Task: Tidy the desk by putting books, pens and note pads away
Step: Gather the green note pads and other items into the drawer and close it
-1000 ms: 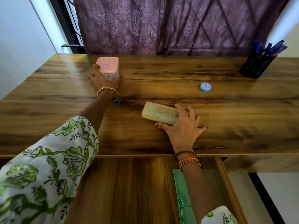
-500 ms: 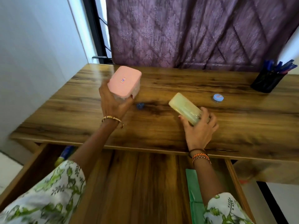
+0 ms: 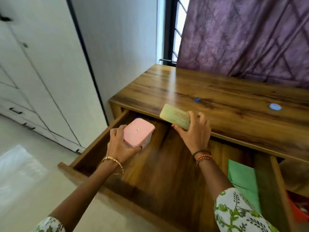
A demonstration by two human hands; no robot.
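While left grip (image 3: 119,144) clasps pink box (image 3: 138,132) over open drawer (image 3: 160,164), right grip (image 3: 194,133) clutches pale-green case (image 3: 175,116)

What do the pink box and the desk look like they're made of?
The pink box looks like smooth matte plastic, with rounded corners, an even colour and a paler, perhaps translucent lower part. The desk looks like wood or wood-look laminate: streaky brown grain with a soft sheen where the light falls.

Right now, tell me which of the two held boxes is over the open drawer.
The pink box, held in the left hand, is over the open drawer. The yellowish-green box in the right hand sits above the desk edge.
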